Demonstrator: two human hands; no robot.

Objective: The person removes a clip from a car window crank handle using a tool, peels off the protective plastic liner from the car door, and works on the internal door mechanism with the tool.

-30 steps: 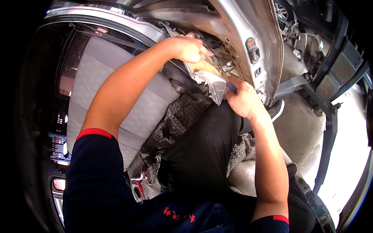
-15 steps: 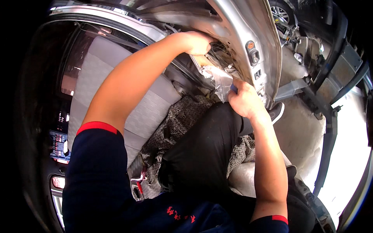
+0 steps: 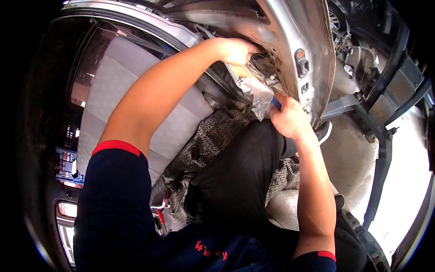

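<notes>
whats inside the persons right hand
Part of a blue object shows at the left edge of the right hand, beside clear film; the rest is covered by the grip, so its kind cannot be told.

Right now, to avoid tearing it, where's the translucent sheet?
In the head view, the translucent sheet sits right of centre, just left of the right hand.

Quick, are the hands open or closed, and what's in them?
Left hand: reaching by the silver door; fingertips hidden, cannot tell.
Right hand: closed on a blue object, mostly hidden.
</notes>
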